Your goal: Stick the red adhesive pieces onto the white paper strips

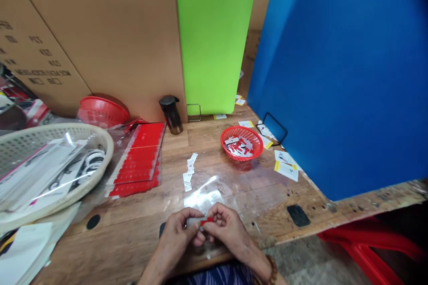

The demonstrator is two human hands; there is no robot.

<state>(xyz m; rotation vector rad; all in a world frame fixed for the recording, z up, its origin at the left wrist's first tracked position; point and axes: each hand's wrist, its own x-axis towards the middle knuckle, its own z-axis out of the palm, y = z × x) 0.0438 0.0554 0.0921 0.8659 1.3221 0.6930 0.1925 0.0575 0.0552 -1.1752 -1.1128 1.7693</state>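
Near the table's front edge, my left hand and my right hand meet, thumbs and fingertips pinched. Between them is a small red strip, with a pale greyish part on its left side. The fingers cover much of it, so its exact kind does not show. Just beyond my hands lies a clear plastic sheet. Farther off is a short row of small white tags. To its right stands a round red basket holding several small red and white pieces.
Stacked red sheets in clear plastic lie left, beside a large white basket of packaged parts. Behind stand a dark bottle, a red bowl, a green panel and a blue panel. Printed cards lie at right.
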